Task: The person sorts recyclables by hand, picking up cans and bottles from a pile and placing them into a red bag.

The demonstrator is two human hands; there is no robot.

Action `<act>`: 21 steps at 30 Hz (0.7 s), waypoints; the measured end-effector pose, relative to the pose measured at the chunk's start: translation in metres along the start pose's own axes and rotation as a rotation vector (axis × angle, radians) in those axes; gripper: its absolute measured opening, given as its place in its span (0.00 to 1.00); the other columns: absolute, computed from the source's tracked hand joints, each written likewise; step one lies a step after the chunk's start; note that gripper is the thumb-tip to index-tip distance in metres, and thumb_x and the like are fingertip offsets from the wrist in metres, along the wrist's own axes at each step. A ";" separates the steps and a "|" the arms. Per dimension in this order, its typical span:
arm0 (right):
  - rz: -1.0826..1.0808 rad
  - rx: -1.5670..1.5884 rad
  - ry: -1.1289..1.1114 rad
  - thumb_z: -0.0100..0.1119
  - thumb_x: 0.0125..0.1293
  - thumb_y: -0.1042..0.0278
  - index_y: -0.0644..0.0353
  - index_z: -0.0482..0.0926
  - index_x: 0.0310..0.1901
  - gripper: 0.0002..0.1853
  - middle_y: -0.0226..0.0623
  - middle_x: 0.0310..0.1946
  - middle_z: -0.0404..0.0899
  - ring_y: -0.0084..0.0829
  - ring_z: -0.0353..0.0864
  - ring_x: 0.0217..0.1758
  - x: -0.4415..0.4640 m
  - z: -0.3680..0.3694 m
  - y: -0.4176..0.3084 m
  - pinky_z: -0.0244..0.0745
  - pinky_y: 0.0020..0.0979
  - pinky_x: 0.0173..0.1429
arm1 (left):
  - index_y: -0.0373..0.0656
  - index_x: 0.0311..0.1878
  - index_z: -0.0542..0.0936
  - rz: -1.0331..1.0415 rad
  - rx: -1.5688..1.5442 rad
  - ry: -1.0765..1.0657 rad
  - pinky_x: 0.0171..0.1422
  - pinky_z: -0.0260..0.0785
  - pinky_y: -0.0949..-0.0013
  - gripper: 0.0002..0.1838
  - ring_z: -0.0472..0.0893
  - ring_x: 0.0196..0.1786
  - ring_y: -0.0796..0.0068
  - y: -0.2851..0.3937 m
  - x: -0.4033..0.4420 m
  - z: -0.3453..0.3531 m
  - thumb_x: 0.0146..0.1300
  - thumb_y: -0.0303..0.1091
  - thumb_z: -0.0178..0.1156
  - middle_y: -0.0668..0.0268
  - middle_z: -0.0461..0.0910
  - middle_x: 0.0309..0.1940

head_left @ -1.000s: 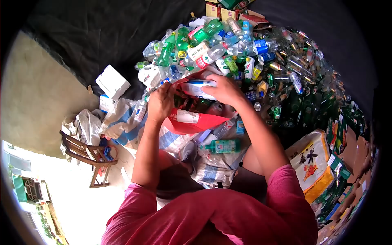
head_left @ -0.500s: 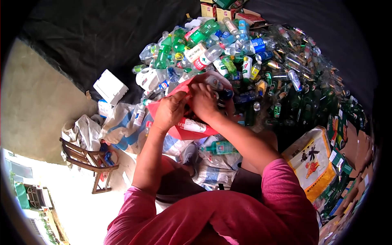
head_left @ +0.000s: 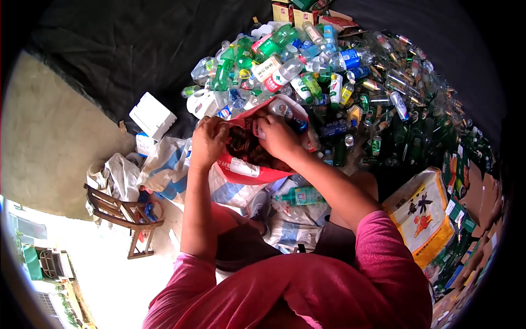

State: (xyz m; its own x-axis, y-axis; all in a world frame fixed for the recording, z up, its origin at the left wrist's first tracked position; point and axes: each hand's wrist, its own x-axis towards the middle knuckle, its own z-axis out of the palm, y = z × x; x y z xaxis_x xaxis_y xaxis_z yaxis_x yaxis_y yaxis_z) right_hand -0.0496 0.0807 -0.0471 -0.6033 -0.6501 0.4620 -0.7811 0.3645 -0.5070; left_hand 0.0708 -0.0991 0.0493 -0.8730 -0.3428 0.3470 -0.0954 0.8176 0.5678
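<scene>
In the middle of the view, a red bag [head_left: 260, 176] gapes, its dark contents hard to make out. The left hand [head_left: 209, 141] pinches its rim; the right hand [head_left: 278, 138] dips inside, fingertips hidden, so I cannot tell its grip. Beyond lie heaped bottles [head_left: 285, 74], then boxes [head_left: 303, 18], cut off above.

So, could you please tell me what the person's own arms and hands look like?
The arms emerge from the short, pinkish-red sleeves of a matching T-shirt, with both forearms uncovered. The left hand and right hand are bare of gloves, and no watch shows on either wrist.
</scene>
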 end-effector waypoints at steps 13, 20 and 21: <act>-0.052 -0.253 -0.077 0.53 0.62 0.71 0.57 0.80 0.47 0.12 0.41 0.52 0.77 0.48 0.75 0.56 -0.012 0.002 -0.028 0.75 0.47 0.59 | 0.45 0.41 0.80 -0.050 0.444 0.215 0.42 0.78 0.49 0.09 0.85 0.38 0.45 0.011 0.033 0.037 0.68 0.39 0.57 0.53 0.85 0.36; -0.065 -0.386 -0.121 0.54 0.64 0.67 0.54 0.84 0.45 0.12 0.42 0.51 0.79 0.48 0.76 0.61 -0.021 0.014 -0.029 0.80 0.50 0.51 | 0.41 0.42 0.77 0.235 0.219 0.422 0.41 0.74 0.49 0.03 0.81 0.38 0.45 0.014 0.023 0.046 0.68 0.27 0.55 0.53 0.81 0.37; -0.061 -0.383 -0.118 0.54 0.64 0.67 0.54 0.84 0.45 0.12 0.42 0.51 0.79 0.48 0.76 0.61 -0.020 0.011 -0.029 0.80 0.50 0.51 | 0.41 0.43 0.77 0.265 0.216 0.420 0.41 0.74 0.49 0.03 0.81 0.38 0.45 0.013 0.023 0.046 0.68 0.26 0.55 0.53 0.81 0.36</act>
State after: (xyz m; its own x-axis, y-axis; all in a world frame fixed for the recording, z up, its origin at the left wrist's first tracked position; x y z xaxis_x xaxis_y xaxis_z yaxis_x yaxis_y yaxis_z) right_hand -0.0132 0.0764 -0.0497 -0.5489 -0.7423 0.3844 -0.8318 0.5307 -0.1628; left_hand 0.0273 -0.0748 0.0306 -0.6179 -0.2313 0.7514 -0.0328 0.9625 0.2693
